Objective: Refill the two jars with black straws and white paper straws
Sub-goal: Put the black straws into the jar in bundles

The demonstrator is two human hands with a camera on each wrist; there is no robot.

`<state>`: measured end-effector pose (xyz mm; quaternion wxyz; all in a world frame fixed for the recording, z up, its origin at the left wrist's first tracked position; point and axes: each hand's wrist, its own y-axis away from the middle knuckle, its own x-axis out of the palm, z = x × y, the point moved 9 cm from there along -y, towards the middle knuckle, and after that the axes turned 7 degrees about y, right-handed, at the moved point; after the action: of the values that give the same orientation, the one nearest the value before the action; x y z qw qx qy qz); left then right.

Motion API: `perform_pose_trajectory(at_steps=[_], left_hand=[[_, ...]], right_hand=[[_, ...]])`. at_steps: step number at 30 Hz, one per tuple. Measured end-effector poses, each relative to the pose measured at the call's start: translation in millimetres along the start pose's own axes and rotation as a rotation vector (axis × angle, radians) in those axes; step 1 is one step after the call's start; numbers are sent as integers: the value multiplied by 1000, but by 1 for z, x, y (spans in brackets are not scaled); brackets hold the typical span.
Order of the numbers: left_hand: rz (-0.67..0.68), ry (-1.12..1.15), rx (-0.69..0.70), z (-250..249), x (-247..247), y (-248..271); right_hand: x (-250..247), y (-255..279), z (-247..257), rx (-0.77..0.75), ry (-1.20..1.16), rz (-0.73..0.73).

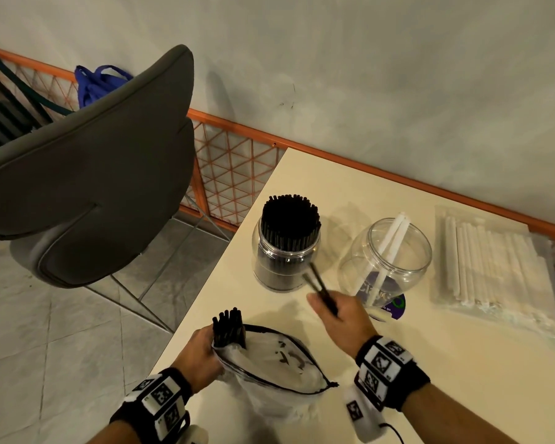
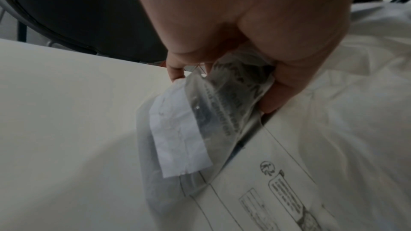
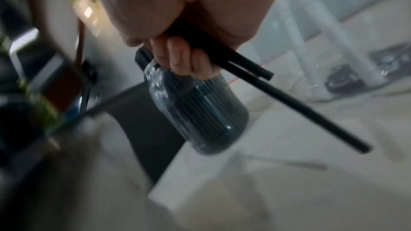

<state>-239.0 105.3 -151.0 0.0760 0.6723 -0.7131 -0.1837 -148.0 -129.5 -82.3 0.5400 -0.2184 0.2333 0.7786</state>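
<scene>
Right hand [image 1: 337, 318] is gripping two black straws [image 1: 321, 287] beside the full jar [image 1: 284, 251]; left hand [image 1: 196, 355] is clutching the bag [image 1: 279, 373]

The right hand [image 3: 177, 24] curled its fingers [image 3: 177, 59] around a few black straws [image 3: 289, 101], which slanted down to the right. Behind the fingers stood the clear jar [image 3: 200, 111] packed with black straws, on the pale bench [image 3: 289, 182]. Everything was blurred.

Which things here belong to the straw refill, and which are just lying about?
Job: black-straw jar; clear jar; black straws in right hand; straw bag in left hand; white straw pack.
Lying about: grey chair; blue bag.
</scene>
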Motion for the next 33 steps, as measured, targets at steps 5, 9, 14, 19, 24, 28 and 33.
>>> perform_pose_trajectory(at_steps=[5, 9, 14, 19, 24, 28, 33], left_hand=[[-44, -66, -4, 6, -3, -4], [-43, -102, 10, 3, -3, -3], [-58, -57, 3, 8, -4, -3], [-50, -46, -8, 14, -6, -5], [-26, -35, 20, -9, 2, 2], [-5, -8, 50, -19, 7, 4], [-7, -1, 45, -13, 5, 1]], right_hand=[[-23, -16, -11, 40, -217, -302], [-22, -19, -24, 32, -54, -292], [-15, -22, -38, 28, 87, -117], [-32, -20, -26, 86, -57, -154], [-43, -20, -16, 98, -194, -193], [-29, -19, -34, 138, 0, -54], [-39, -24, 10, 29, 193, 116]])
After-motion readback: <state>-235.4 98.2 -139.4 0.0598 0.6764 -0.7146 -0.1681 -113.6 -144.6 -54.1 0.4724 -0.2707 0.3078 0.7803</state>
